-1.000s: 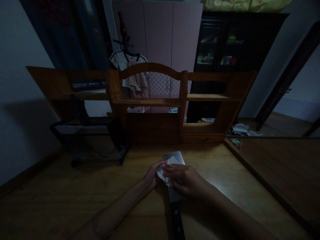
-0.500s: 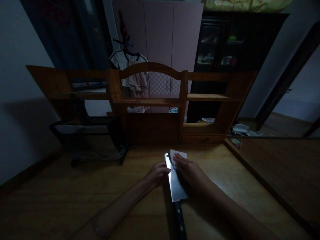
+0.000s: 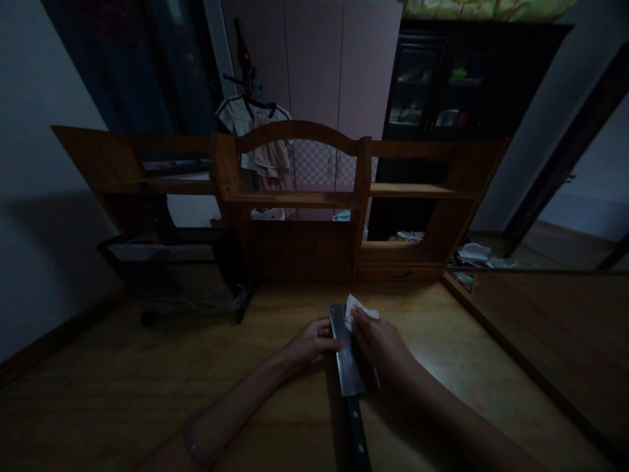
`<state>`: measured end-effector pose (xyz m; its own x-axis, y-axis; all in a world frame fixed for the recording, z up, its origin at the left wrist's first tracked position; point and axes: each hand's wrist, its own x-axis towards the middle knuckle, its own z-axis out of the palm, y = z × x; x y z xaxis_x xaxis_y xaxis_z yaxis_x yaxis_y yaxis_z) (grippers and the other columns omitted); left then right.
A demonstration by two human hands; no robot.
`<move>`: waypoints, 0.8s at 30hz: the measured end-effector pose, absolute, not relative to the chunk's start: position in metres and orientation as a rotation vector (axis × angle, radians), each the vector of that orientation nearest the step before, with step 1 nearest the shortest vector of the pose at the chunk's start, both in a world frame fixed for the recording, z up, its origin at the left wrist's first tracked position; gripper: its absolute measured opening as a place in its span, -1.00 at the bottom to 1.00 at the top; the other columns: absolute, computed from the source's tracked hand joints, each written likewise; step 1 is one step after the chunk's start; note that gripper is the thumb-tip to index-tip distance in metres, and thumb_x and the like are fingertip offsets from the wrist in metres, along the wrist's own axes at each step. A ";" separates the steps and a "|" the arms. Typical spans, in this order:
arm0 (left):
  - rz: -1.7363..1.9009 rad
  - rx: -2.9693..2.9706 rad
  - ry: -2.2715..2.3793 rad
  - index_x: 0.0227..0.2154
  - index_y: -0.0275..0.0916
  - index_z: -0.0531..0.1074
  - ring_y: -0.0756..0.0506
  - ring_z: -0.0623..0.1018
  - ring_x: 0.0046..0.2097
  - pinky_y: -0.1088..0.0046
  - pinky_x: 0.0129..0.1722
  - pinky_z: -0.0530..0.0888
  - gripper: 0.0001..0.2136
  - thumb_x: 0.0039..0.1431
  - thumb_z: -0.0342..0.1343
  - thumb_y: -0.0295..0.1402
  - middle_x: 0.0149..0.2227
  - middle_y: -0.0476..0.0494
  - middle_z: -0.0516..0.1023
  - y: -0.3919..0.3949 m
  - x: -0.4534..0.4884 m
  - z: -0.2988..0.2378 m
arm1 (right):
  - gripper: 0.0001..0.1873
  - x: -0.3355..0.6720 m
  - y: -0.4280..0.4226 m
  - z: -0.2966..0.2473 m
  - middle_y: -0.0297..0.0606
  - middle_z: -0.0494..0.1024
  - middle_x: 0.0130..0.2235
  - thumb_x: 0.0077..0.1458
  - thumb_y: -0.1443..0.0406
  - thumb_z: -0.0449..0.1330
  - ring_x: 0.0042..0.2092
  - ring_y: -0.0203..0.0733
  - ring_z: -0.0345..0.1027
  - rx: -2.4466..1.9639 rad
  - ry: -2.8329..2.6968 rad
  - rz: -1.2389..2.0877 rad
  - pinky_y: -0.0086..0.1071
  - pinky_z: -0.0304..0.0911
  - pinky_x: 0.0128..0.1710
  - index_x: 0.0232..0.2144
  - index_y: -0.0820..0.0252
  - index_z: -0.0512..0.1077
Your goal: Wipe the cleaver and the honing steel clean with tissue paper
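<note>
A cleaver (image 3: 348, 367) with a broad metal blade and a black riveted handle lies over the wooden desk, its handle toward me. My left hand (image 3: 312, 341) grips the blade's left edge near the far end, thumb on top and fingers beneath. My right hand (image 3: 381, 337) is closed on a folded white tissue (image 3: 354, 311), pressed against the far right part of the blade. The right hand hides part of the blade's right side.
A black holder (image 3: 181, 275) with a dark-handled item in it stands at the desk's left. Behind runs a wooden shelf unit (image 3: 295, 200) with a small drawer (image 3: 400, 272). A raised wooden edge (image 3: 515, 347) borders the desk on the right.
My right hand has shifted slightly right with the tissue, toward the blade's right edge. The blade has tilted and lost its bright glare. My left hand still holds its left edge.
</note>
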<state>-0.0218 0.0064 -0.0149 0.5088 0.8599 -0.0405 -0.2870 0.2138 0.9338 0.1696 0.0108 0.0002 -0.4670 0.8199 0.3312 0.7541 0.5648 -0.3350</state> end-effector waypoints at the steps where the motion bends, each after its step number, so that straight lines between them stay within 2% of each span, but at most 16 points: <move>1: 0.879 1.080 0.655 -0.23 -0.33 0.49 -0.13 0.53 -0.23 0.36 -0.16 0.39 -0.65 -0.19 0.30 -0.49 -0.24 -0.21 0.55 0.006 -0.022 -0.015 | -0.57 0.169 0.012 0.000 0.05 0.32 0.14 0.22 0.37 -0.06 0.14 0.03 0.23 -1.233 -2.347 0.205 -0.15 0.20 0.11 0.12 0.34 0.25; 4: 0.887 1.093 0.661 -0.23 -0.33 0.49 -0.13 0.53 -0.22 0.36 -0.15 0.38 -0.64 -0.19 0.30 -0.49 -0.24 -0.21 0.55 0.007 -0.023 -0.016 | -0.52 0.167 0.019 -0.005 0.01 0.22 0.21 0.23 0.38 -0.08 0.24 -0.06 0.05 -1.136 -2.340 0.249 -0.18 0.08 0.20 0.19 0.34 0.15; 11: 0.912 1.114 0.717 -0.26 -0.34 0.46 -0.11 0.50 -0.21 0.39 -0.14 0.35 -0.67 -0.19 0.29 -0.50 -0.24 -0.20 0.52 0.010 -0.025 -0.024 | -0.43 0.156 0.023 -0.012 -0.17 -0.06 0.32 0.25 0.36 -0.09 0.32 -0.14 -0.23 -0.891 -2.417 0.345 -0.12 -0.08 0.26 0.28 0.17 -0.07; 18: 0.881 1.187 0.836 -0.35 -0.39 0.46 -0.02 0.43 -0.39 0.50 -0.36 0.30 -0.73 -0.21 0.29 -0.45 -0.41 -0.09 0.48 0.013 -0.026 -0.029 | -0.46 0.155 0.014 -0.001 -0.22 -0.06 0.32 0.28 0.33 -0.09 0.31 -0.16 -0.21 -0.815 -2.433 0.466 -0.15 -0.08 0.27 0.28 0.13 -0.06; 24: 0.914 1.135 0.749 -0.29 -0.35 0.48 -0.09 0.49 -0.27 0.44 -0.23 0.35 -0.69 -0.20 0.28 -0.48 -0.32 -0.16 0.52 0.008 -0.023 -0.019 | -0.47 0.162 0.015 0.000 -0.18 0.04 0.29 0.25 0.34 -0.05 0.29 -0.12 -0.10 -0.874 -2.448 0.460 -0.16 0.00 0.24 0.25 0.15 0.03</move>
